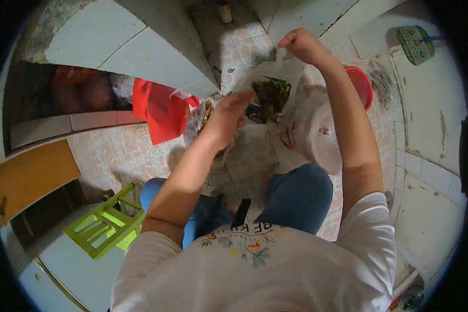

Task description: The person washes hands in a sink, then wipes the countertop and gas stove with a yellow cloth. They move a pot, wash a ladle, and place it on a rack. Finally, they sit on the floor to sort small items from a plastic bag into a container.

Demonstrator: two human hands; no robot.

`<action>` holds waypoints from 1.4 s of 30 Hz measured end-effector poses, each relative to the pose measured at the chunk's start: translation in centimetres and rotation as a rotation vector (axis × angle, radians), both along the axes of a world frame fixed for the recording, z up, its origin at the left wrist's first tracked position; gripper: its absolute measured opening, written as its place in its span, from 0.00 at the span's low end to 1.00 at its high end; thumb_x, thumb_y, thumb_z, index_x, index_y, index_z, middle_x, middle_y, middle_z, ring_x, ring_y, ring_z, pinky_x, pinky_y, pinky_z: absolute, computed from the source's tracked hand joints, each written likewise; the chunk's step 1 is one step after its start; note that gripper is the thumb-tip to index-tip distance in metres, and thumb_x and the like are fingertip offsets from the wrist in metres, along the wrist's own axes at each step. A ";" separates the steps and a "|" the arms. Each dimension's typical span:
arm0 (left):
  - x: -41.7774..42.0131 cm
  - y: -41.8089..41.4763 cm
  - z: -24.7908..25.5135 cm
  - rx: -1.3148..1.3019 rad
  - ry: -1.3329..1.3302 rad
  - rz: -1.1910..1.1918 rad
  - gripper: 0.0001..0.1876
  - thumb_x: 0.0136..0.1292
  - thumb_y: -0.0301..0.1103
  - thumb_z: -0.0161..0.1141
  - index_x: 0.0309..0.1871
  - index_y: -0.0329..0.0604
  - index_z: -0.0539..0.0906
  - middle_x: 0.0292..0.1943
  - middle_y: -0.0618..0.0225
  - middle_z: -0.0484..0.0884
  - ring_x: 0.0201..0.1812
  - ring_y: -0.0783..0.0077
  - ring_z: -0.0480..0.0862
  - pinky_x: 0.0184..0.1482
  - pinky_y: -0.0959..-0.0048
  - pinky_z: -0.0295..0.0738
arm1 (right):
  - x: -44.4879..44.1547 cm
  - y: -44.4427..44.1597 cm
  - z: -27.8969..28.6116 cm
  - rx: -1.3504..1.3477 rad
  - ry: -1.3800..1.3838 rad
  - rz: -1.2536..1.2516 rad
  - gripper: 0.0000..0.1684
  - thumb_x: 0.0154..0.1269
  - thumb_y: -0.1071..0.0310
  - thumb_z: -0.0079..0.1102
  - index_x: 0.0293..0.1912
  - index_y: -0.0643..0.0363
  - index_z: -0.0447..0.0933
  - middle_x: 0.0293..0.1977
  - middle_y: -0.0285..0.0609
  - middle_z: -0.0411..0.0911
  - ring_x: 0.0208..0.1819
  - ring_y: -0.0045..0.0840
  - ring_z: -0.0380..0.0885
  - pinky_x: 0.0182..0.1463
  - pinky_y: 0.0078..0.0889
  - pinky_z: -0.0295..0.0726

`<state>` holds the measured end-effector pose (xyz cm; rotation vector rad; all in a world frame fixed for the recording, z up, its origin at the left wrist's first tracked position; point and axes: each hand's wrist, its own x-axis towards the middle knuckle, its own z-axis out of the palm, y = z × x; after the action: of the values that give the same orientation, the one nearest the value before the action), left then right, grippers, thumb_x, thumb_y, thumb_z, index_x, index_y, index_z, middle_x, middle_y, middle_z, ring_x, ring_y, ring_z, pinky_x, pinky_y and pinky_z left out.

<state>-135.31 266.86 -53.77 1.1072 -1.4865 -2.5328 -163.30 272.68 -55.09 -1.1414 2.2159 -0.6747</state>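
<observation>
My right hand (pixel 303 46) is raised at the upper right, fingers closed on the top edge of a whitish see-through plastic bag (pixel 275 64). Dark brown and green leafy scraps (pixel 272 95) show inside the bag's mouth. At the left side of these scraps is my left hand (pixel 230 115), its fingers pointing toward them; whether it pinches anything is unclear. Beneath and left of that hand lies a clear plastic bag (pixel 195 120) with small light-brown pieces in it. A round, pale, translucent container (pixel 316 132) stands near my right forearm, partly hidden by it.
A red bag (pixel 165 115) leans by the tiled counter opening on the left. Beyond my right forearm is a red basin (pixel 362 87), beside another clear bag (pixel 382 84). A lime-green slatted chair (pixel 105 224) stands at lower left. White cabinet doors (pixel 429 113) line the right.
</observation>
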 end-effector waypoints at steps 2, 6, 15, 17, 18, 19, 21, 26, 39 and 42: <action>3.1 3.5 -0.8 0.050 -0.027 -0.009 0.15 0.65 0.30 0.49 0.54 0.41 0.76 0.35 0.78 0.73 0.27 0.85 0.63 0.29 0.83 0.61 | -0.2 2.8 0.5 0.038 0.091 0.078 0.11 0.53 0.73 0.53 0.36 0.62 0.81 0.29 0.46 0.80 0.31 0.31 0.78 0.38 0.32 0.76; 9.4 6.9 -6.1 -0.188 -0.044 -0.067 0.15 0.66 0.29 0.47 0.55 0.42 0.76 0.39 0.73 0.72 0.30 0.83 0.67 0.34 0.81 0.66 | 2.9 4.8 -1.1 0.131 -0.018 0.084 0.11 0.53 0.73 0.53 0.36 0.57 0.81 0.36 0.49 0.81 0.37 0.39 0.79 0.42 0.36 0.77; 13.9 5.6 -19.8 -0.733 -0.168 0.087 0.12 0.57 0.22 0.50 0.44 0.35 0.79 0.36 0.55 0.77 0.42 0.55 0.76 0.47 0.66 0.71 | 9.2 7.4 -12.9 0.131 0.007 0.041 0.15 0.54 0.72 0.52 0.42 0.56 0.79 0.36 0.44 0.80 0.39 0.34 0.79 0.44 0.33 0.77; 11.6 3.2 -17.0 -0.533 -0.204 0.091 0.12 0.57 0.23 0.50 0.44 0.35 0.79 0.35 0.54 0.78 0.40 0.53 0.77 0.45 0.65 0.72 | 8.4 7.9 -11.4 0.069 -0.043 -0.042 0.14 0.56 0.71 0.52 0.43 0.55 0.79 0.35 0.45 0.80 0.37 0.35 0.79 0.43 0.34 0.77; 11.6 3.5 -16.9 -0.674 -0.178 0.055 0.12 0.59 0.24 0.50 0.45 0.35 0.79 0.35 0.55 0.78 0.41 0.56 0.78 0.46 0.67 0.72 | 7.9 7.9 -10.9 0.039 0.004 -0.061 0.14 0.56 0.71 0.51 0.43 0.55 0.79 0.35 0.47 0.80 0.37 0.37 0.79 0.43 0.36 0.77; 11.5 3.9 -16.8 -0.815 -0.151 0.019 0.13 0.61 0.26 0.50 0.47 0.35 0.79 0.36 0.56 0.78 0.42 0.59 0.78 0.47 0.68 0.72 | 7.6 7.9 -10.7 0.009 0.050 -0.079 0.14 0.56 0.71 0.50 0.42 0.54 0.79 0.34 0.48 0.80 0.37 0.39 0.79 0.43 0.38 0.77; 12.2 5.3 -18.5 -0.883 -0.238 -0.179 0.14 0.63 0.28 0.49 0.49 0.36 0.79 0.36 0.55 0.79 0.41 0.61 0.79 0.47 0.70 0.72 | 8.6 9.3 -13.3 0.080 0.011 -0.002 0.15 0.57 0.71 0.52 0.45 0.56 0.77 0.39 0.49 0.79 0.40 0.36 0.79 0.44 0.36 0.77; 14.9 8.2 -16.8 -0.666 -0.328 -0.300 0.14 0.63 0.27 0.49 0.50 0.39 0.79 0.43 0.59 0.78 0.41 0.65 0.79 0.46 0.70 0.73 | 12.1 10.2 -12.9 0.259 0.020 0.273 0.22 0.53 0.67 0.56 0.51 0.57 0.74 0.43 0.54 0.76 0.41 0.41 0.78 0.47 0.39 0.76; 9.4 11.6 -8.6 -0.227 0.159 -0.033 0.16 0.64 0.27 0.50 0.56 0.46 0.72 0.46 0.66 0.77 0.45 0.76 0.75 0.43 0.75 0.73 | 15.5 8.9 -1.5 0.599 -0.681 0.211 0.16 0.56 0.61 0.55 0.37 0.66 0.74 0.34 0.49 0.76 0.30 0.38 0.76 0.36 0.38 0.75; 10.0 10.7 -10.6 -0.285 -0.101 -0.081 0.16 0.64 0.29 0.50 0.56 0.46 0.72 0.39 0.65 0.79 0.40 0.75 0.76 0.40 0.75 0.72 | 16.9 9.7 -3.1 0.434 -0.689 0.139 0.17 0.57 0.59 0.54 0.32 0.66 0.73 0.25 0.47 0.75 0.30 0.31 0.78 0.32 0.38 0.77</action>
<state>-125.28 277.51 -64.35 1.1651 -1.8803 -2.2437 -146.36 282.34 -58.19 -0.6911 1.5704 -0.4111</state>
